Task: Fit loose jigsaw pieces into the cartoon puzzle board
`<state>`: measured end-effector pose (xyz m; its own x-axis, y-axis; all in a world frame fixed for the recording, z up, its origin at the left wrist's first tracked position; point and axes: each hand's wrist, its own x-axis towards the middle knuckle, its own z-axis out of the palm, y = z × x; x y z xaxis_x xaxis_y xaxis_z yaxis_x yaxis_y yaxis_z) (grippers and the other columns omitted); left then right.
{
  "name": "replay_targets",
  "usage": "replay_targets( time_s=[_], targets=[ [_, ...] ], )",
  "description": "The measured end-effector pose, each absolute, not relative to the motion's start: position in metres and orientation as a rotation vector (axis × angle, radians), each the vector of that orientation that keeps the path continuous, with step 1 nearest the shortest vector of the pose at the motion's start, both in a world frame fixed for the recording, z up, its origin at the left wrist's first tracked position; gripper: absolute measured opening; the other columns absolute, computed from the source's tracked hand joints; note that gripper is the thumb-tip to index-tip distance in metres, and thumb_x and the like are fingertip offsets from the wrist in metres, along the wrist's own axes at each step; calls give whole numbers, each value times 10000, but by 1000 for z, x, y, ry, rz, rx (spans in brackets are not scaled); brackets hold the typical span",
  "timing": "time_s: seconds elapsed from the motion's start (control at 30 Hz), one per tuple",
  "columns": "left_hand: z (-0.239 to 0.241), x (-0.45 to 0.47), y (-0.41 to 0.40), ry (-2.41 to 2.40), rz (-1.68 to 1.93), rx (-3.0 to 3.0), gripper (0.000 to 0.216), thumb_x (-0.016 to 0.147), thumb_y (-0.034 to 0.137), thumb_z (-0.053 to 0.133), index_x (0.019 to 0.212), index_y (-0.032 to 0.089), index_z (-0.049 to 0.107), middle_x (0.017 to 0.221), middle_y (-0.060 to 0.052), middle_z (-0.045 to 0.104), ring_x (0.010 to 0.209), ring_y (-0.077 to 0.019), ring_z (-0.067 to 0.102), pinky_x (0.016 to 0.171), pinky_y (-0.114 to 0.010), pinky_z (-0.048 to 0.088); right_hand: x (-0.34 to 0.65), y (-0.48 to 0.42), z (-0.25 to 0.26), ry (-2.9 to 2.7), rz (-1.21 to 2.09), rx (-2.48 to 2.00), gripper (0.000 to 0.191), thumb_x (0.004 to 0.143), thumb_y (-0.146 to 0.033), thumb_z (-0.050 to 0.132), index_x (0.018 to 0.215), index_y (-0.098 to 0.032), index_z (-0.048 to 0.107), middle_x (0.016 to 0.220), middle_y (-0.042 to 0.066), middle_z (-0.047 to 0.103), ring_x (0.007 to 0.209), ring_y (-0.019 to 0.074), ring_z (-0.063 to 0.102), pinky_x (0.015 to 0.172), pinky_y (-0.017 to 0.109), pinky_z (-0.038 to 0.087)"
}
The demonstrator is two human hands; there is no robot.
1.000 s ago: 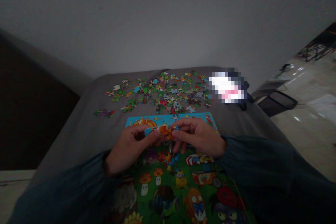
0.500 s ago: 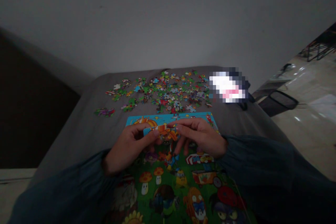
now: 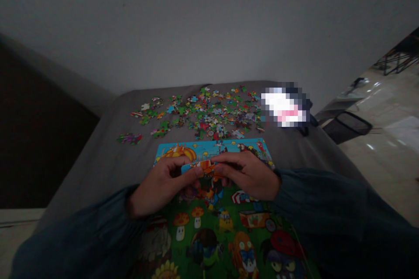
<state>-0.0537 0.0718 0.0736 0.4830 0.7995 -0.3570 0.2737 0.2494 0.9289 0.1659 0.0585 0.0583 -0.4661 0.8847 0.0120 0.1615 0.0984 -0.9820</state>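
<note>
Above the picture board, my left hand (image 3: pixel 163 179) pinches a small blue-and-orange cluster of joined puzzle pieces (image 3: pixel 203 164) between thumb and fingers. My right hand (image 3: pixel 250 174) grips the cluster's right end, its thumb pressed on the front. Fingers cover part of the pieces, so their full outline is hidden. Under both hands lies a puzzle picture board (image 3: pixel 214 222), blue along its far side and green nearer me, printed with mushrooms, a sunflower and other cartoon figures. Past its far edge, loose puzzle pieces (image 3: pixel 209 113) are scattered over grey cloth.
The grey cloth surface (image 3: pixel 98 161) reaches back to a pale wall (image 3: pixel 209 26). A blurred-out white and pink object (image 3: pixel 284 107) lies at the back right, beside dark straps. On the shiny floor at right stands a black-framed item (image 3: pixel 353 123).
My right hand's fingers have closed further around the right end of the cluster. The cluster has tilted, and both hands sit slightly lower, showing more of the board's far edge.
</note>
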Motion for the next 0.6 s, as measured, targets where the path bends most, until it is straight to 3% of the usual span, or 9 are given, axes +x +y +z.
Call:
replay_targets(
  time_s=[0.17, 0.33, 0.47, 0.6],
  targets=[
    [67, -59, 76, 1032, 641, 1394, 347, 846, 506, 684, 754, 172, 668, 680, 5, 645, 554, -94, 555, 502, -181, 443, 163, 60, 56, -1499, 1651, -1003, 179, 863, -322, 658, 954, -170, 636, 691, -18, 657, 594, 100, 635, 601, 240, 535],
    [62, -62, 77, 1052, 719, 1380, 346, 853, 506, 679, 773, 170, 705, 749, -15, 650, 674, -116, 539, 592, -203, 426, 165, 63, 55, -1323, 1798, -911, 244, 797, -342, 750, 863, -183, 576, 870, 17, 700, 789, 118, 674, 773, 289, 547],
    [61, -60, 75, 1074, 694, 1334, 379, 837, 521, 687, 715, 162, 679, 678, -1, 590, 629, -111, 483, 569, -220, 387, 165, 64, 55, -1354, 1713, -964, 248, 736, -319, 807, 813, -168, 627, 779, -27, 638, 708, 83, 608, 699, 236, 509],
    [64, -54, 73, 1072, 697, 1262, 468, 827, 555, 675, 594, 156, 592, 585, 10, 504, 573, -109, 431, 543, -237, 368, 161, 59, 58, -1286, 1872, -976, 286, 746, -339, 797, 852, -180, 584, 713, -41, 646, 616, 92, 617, 625, 253, 531]
  ],
)
